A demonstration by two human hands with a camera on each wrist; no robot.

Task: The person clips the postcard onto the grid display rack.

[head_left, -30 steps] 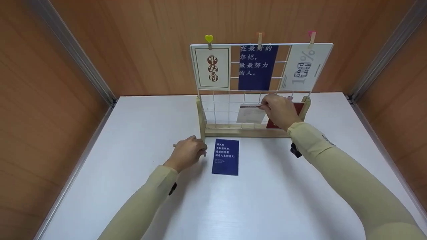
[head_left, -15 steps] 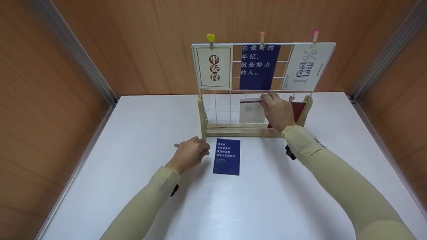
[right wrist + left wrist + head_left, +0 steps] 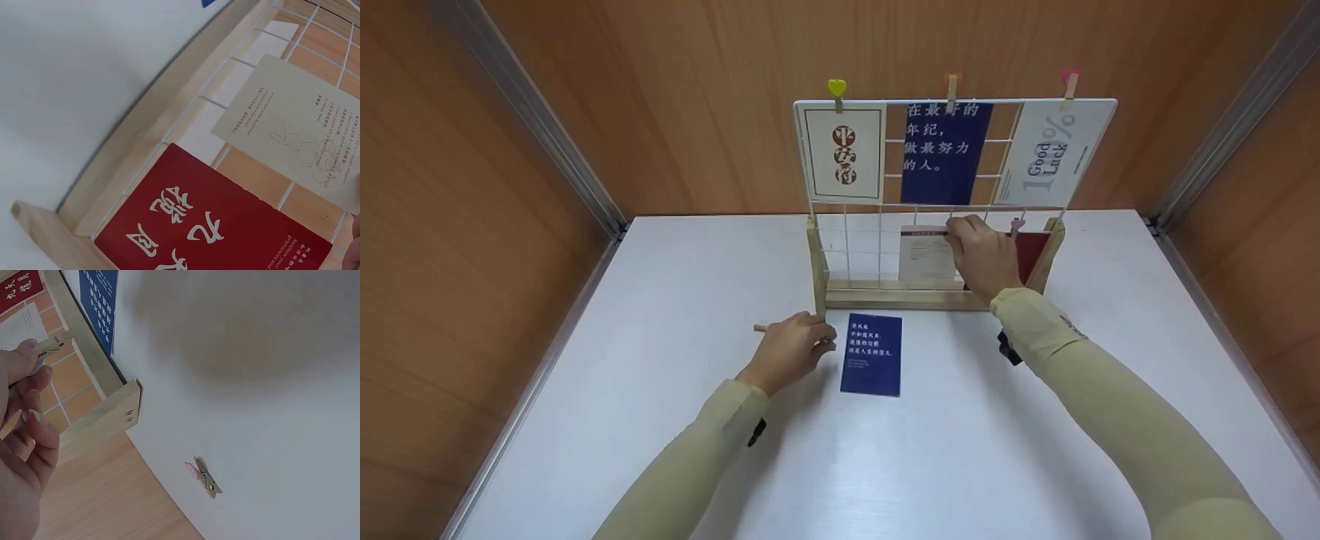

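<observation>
My right hand [image 3: 984, 256] pinches the upper edge of a cream postcard [image 3: 924, 259] and holds it at the front of the white wire grid [image 3: 880, 247]. A line-drawn rose shows on this postcard in the right wrist view. Beside it a red postcard [image 3: 214, 219] hangs on the grid, partly hidden by my right hand in the head view. Just left of the stand, my left hand [image 3: 789, 346] pinches a wooden clothespin [image 3: 55, 344] between thumb and finger. A second clothespin [image 3: 205, 478], with a pink piece, lies on the white tabletop.
The grid stands in a wooden base [image 3: 911, 298]. Three postcards hang along its top under clothespins, a dark blue postcard [image 3: 945, 161] in the middle. Another blue postcard [image 3: 872, 354] lies on the table before the base. A wood-grain panel [image 3: 697, 112] rises behind.
My right hand has shifted slightly left relative to the stand, and the cream postcard has straightened from a tilt to nearly level. More of the red postcard is covered. The left hand barely moves.
</observation>
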